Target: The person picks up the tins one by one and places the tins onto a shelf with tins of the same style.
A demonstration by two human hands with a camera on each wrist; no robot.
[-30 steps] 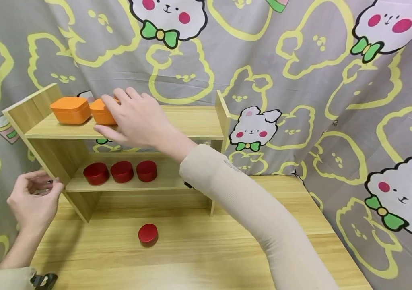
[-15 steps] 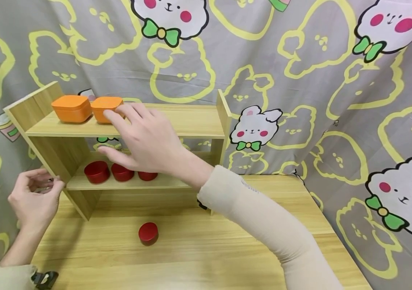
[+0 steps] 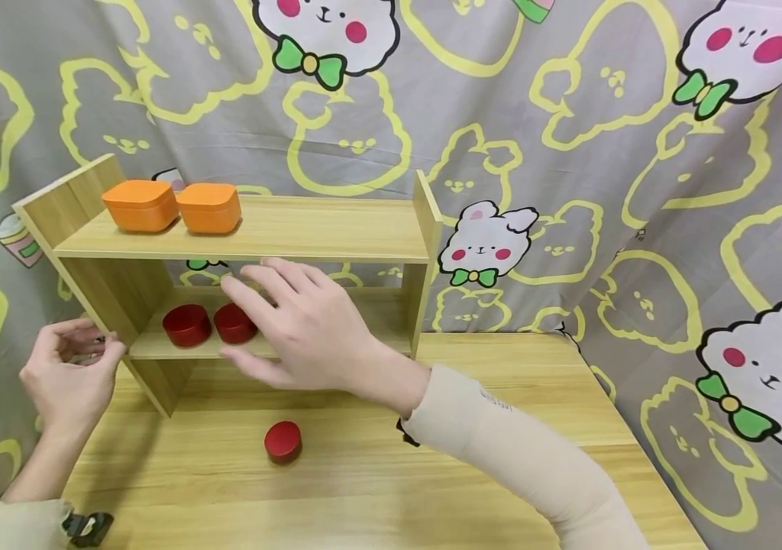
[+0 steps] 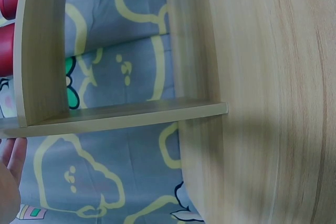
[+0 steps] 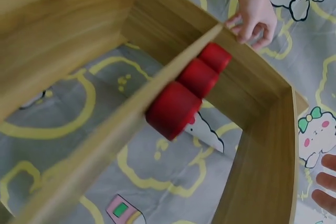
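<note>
Grey cloth printed with yellow outlines and white bunnies [image 3: 483, 238] is hung behind and to the right of a pale wooden tabletop [image 3: 432, 489]. A small wooden shelf unit [image 3: 425, 229] is stood at the back left of that tabletop. Two orange boxes [image 3: 172, 206] are set side by side, just touching, at the left end of its top board. On the lower board three red round tins [image 5: 191, 90] are lined up in a row (only two are seen from the head view, the third being hidden behind the hand). A fourth red tin [image 3: 283, 441] is left alone on the tabletop, in front of the shelf unit and well apart from the others.

The right hand [image 3: 305, 328] is held in the air in front of the lower board, fingers spread and relaxed, nothing gripped; its fingertips are near the row of tins, and whether they are touched cannot be told. The lone tin lies below and just in front of this hand. The left hand [image 3: 68, 370] is placed at the left side panel of the shelf unit, fingers curled with the tips against the panel's front edge, as is seen in the right wrist view [image 5: 254, 11].
</note>
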